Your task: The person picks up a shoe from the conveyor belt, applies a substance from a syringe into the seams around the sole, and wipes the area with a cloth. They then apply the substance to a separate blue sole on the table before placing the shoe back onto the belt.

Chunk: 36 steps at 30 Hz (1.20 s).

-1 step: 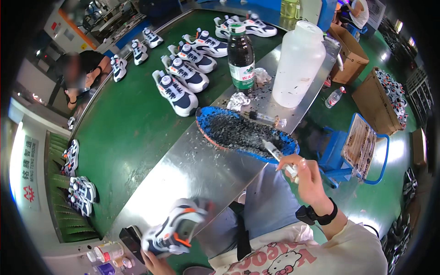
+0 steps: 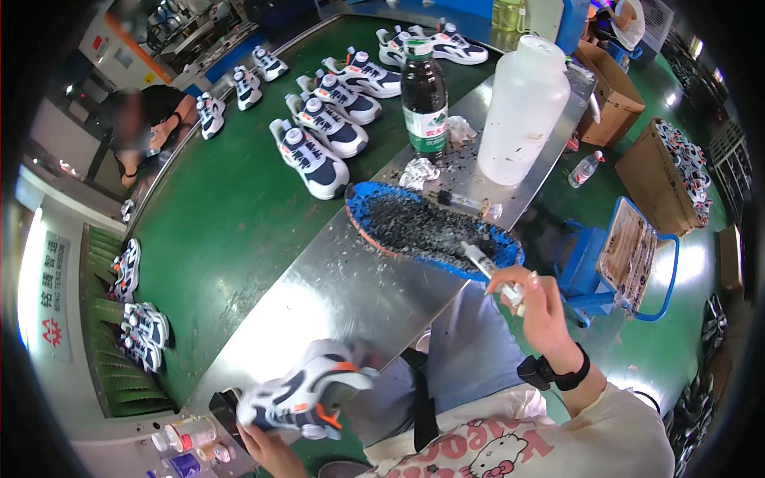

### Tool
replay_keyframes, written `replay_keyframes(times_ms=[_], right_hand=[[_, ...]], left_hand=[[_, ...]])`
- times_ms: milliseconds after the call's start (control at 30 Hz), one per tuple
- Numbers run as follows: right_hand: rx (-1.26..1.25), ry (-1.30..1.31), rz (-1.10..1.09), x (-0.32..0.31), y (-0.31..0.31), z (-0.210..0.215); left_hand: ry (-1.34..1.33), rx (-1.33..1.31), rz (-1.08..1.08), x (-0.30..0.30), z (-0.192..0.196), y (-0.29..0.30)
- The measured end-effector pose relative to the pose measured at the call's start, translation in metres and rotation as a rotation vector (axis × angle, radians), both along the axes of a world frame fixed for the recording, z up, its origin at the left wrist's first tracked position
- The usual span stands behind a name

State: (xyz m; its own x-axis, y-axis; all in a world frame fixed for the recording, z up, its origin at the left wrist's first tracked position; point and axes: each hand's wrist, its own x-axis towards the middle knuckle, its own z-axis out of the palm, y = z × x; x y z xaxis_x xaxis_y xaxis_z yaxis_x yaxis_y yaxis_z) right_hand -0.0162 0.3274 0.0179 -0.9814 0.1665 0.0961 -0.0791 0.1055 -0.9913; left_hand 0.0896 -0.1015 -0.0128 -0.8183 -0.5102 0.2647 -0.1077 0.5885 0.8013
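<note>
My left hand (image 2: pixel 269 451) grips a white, navy and orange sneaker (image 2: pixel 299 392) by its toe end, low over the metal ledge. The sneaker lies tilted on its side and its heel end is a little blurred. In my right hand (image 2: pixel 539 307) a clear plastic syringe (image 2: pixel 484 263) is pinched, its tip pointing up and left over a blue insole (image 2: pixel 360 196). Black crumbs cover the middle of that insole, which lies across the ledge. Beyond it rests a second syringe (image 2: pixel 466 202) with a dark end, beside crumpled white tissue (image 2: pixel 419 173).
A dark drink bottle (image 2: pixel 423 99) and a large white plastic jug (image 2: pixel 523 111) stand past the insole. Several sneakers (image 2: pixel 312 162) sit on the green belt (image 2: pixel 215 231). At right are a blue stool (image 2: pixel 594 263) and cardboard boxes (image 2: pixel 655 187). Another person (image 2: pixel 159 119) works across the belt.
The sneaker in my left hand has tipped over slightly, its heel end swinging right and down. My right hand keeps the syringe over the insole. The whole view has shifted slightly.
</note>
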Motion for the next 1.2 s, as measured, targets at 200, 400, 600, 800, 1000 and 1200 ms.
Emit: replay_keyframes(times_ms=[200, 400, 600, 800, 1000, 1200], right_hand=[[0.017, 0.031, 0.024, -0.001, -0.024, 0.028], [-0.231, 0.283, 0.36, -0.009, -0.044, 0.059], [-0.437, 0.437, 0.478, -0.017, -0.063, 0.056], [-0.354, 0.214, 0.458, -0.016, -0.067, 0.061], [-0.35, 0.151, 0.484, -0.029, -0.06, 0.053], [-0.57, 0.312, 0.477, -0.044, -0.067, 0.017]], left_hand=[[0.339, 0.386, -0.494, -0.13, 0.045, 0.083], [0.324, 0.207, -0.863, -0.178, 0.079, 0.128], [0.364, 0.219, -1.115, -0.187, 0.081, 0.137], [0.346, -0.099, -1.123, -0.192, 0.085, 0.133], [0.175, 0.017, -0.898, -0.193, 0.085, 0.14], [0.21, -0.029, -0.755, -0.206, 0.071, 0.135]])
